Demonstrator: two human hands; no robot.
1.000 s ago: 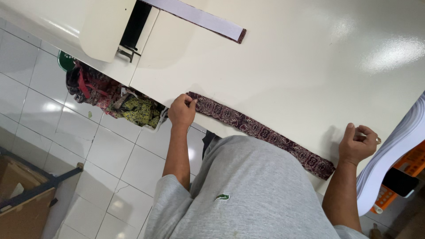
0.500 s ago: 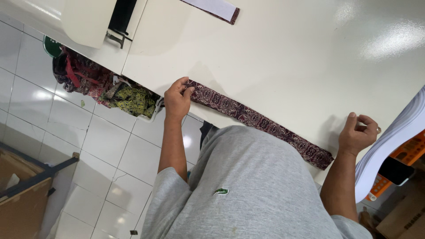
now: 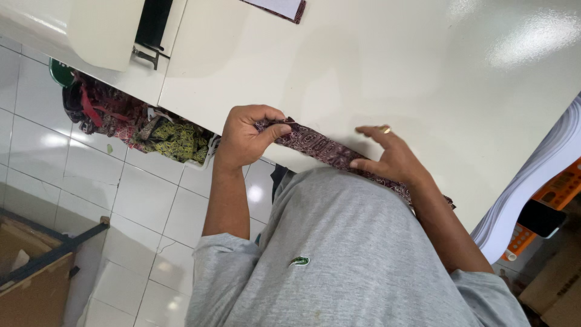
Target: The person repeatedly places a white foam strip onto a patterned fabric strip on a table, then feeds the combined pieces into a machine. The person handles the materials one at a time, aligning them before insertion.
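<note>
- The left hand (image 3: 245,140) pinched one end of the patterned fabric strip (image 3: 315,147) at the near edge of the white table (image 3: 387,66).
- The right hand (image 3: 390,158) pressed the strip flat, fingers spread.
- Beyond the table's left edge lay a pile of fabric scraps (image 3: 139,124).

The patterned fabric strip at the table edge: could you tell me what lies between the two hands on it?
In the head view, only the dark patterned fabric strip spans from the left hand to the right hand, over bare cream table.
</note>
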